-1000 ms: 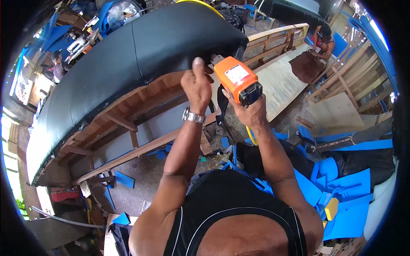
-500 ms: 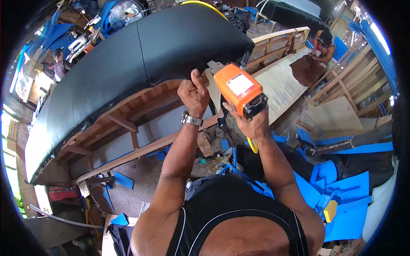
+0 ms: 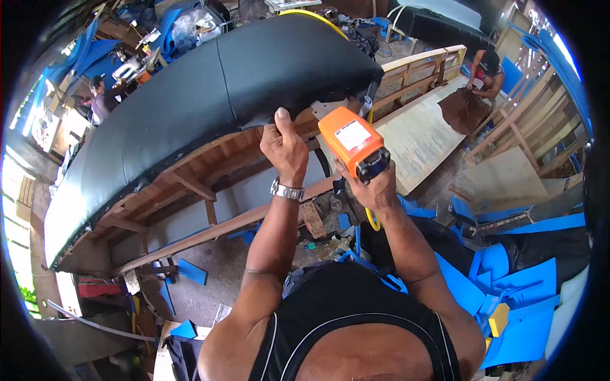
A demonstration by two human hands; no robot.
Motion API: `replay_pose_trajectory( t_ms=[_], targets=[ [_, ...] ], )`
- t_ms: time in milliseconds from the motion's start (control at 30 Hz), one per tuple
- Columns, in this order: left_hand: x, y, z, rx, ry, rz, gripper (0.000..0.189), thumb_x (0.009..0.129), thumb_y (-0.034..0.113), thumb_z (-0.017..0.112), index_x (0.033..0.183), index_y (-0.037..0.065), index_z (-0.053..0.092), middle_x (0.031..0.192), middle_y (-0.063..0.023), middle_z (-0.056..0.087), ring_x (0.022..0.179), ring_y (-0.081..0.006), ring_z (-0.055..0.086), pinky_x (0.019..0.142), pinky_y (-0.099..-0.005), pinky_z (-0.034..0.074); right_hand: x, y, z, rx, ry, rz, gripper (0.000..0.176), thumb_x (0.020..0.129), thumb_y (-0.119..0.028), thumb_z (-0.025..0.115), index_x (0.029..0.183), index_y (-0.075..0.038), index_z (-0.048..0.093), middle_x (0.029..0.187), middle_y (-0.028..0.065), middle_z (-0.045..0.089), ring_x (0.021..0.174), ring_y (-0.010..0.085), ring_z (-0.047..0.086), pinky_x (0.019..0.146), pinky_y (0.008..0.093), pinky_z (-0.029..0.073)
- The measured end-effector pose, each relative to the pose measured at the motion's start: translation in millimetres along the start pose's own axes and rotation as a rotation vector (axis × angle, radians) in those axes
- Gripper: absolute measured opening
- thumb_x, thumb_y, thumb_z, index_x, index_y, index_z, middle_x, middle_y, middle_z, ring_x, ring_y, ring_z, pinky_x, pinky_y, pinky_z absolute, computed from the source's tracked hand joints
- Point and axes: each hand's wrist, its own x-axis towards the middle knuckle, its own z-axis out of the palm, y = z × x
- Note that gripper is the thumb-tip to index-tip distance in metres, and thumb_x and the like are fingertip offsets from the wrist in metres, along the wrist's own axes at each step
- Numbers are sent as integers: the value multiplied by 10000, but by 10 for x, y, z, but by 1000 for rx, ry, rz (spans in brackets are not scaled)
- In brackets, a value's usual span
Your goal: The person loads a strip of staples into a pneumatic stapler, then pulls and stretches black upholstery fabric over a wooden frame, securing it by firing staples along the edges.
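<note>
Cluttered workshop | my left hand [image 3: 284, 149] pinches cover [image 3: 210, 95] to frame [image 3: 190, 184] | right hand [image 3: 373, 187] grips staple gun [image 3: 352, 136] | stapling looks partway

Both arms are raised up and forward, bare from the shoulder. The left arm [image 3: 270, 235] is stretched nearly straight. The left hand [image 3: 284, 147] is held highest, its back turned to the camera, fingers curled under and thumb pressed up top in a pinch. The right arm [image 3: 406, 247] is bent a bit more at the elbow. The right hand [image 3: 375, 184] is kept lower, just beside the left, fingers wrapped tight in a closed grip.
</note>
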Motion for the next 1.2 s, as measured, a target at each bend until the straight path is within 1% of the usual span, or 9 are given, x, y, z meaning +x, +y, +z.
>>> replay_pose_trajectory(
  t_ms=[300,400,533,600,667,767,867,1000,1200],
  targets=[
    [46,-237,-59,155,-3,310,427,1020,183,633,662,-3,493,547,-90,509,504,-137,423,471,-350,358,58,-151,293,8,-28,29,272,789,-60,738,1044,-44,643,846,152,711,801,388,716,694,433,571],
    [42,-235,-38,76,-24,237,434,1027,199,622,667,-9,497,550,-100,515,506,-127,435,470,-345,358,22,-119,326,-20,-22,31,265,802,-71,732,1049,-48,640,849,158,711,808,392,715,693,441,570],
    [42,-74,-104,-126,10,-21,427,1027,245,640,664,52,522,588,-2,547,518,-82,452,477,-284,372,79,-210,242,-40,-37,-54,274,807,-52,750,1068,-45,668,883,164,731,836,380,725,695,436,570],
    [106,173,-208,-441,55,-376,378,1017,292,668,711,113,537,623,51,536,543,-26,447,481,-226,353,89,-310,194,33,10,-54,248,806,-70,782,1038,-44,695,904,158,745,855,359,737,718,417,579],
    [111,160,-270,-503,-8,-343,398,1028,314,650,722,88,534,621,47,524,577,-22,442,499,-232,361,48,-368,159,-4,-27,-36,230,806,-79,790,1014,-39,702,909,152,751,859,347,743,730,406,583],
    [83,-34,-349,-86,1,0,408,1041,318,625,744,54,532,619,36,508,608,-39,429,516,-256,366,45,-482,218,82,-26,-38,282,801,-64,775,1063,-45,673,904,150,749,855,339,748,734,393,588],
    [95,-172,-360,4,3,96,409,1051,313,602,769,25,528,620,26,502,629,-62,410,533,-288,367,59,-456,339,55,-63,-3,329,795,-63,767,1100,-55,645,874,162,731,840,373,732,716,414,585],
    [153,-210,-389,100,-23,101,406,1042,275,611,748,3,544,610,-18,505,619,-83,419,547,-310,386,32,-266,541,-22,-39,-38,328,796,-85,755,1100,-59,635,867,171,713,829,405,712,696,448,579],
    [256,-26,-625,226,-187,81,422,1023,291,595,751,-32,589,633,-150,600,553,-230,516,567,-402,430,51,-364,430,-29,-57,-74,389,765,-53,763,1130,-66,629,914,162,715,873,390,715,723,431,580]
  ],
)
